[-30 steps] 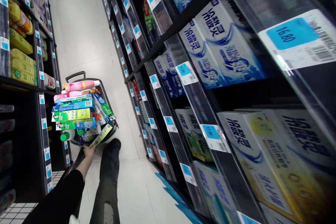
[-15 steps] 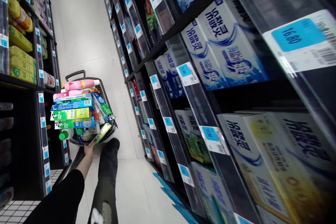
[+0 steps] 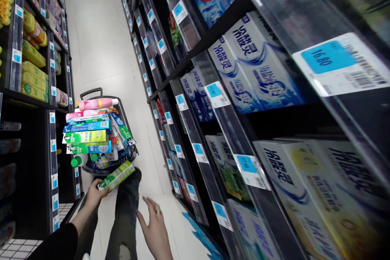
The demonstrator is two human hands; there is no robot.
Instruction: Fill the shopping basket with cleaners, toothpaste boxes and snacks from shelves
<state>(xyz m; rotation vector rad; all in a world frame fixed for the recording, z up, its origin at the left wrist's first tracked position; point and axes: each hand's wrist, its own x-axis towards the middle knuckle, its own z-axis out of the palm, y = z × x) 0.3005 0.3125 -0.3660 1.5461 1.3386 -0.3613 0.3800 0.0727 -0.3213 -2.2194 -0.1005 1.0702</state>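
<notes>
We note green box [image 3: 116, 175] now out past near edge of basket [image 3: 124, 114], left hand [image 3: 95, 191] grip pinching its left end. Right hand [image 3: 154, 224] newly in view, grip spread, holding nothing, beyond near-right corner. We judge second hand available.

Aisle [image 3: 97, 48]: a shop's
Price tag [image 3: 338, 65]: 16.80, shelf-mounted
Right shelves [image 3: 189, 126]: boxes [image 3: 265, 75] in rows
Left shelves [image 3: 27, 100]: bottles [image 3: 29, 22], probably cleaners; dim
</notes>
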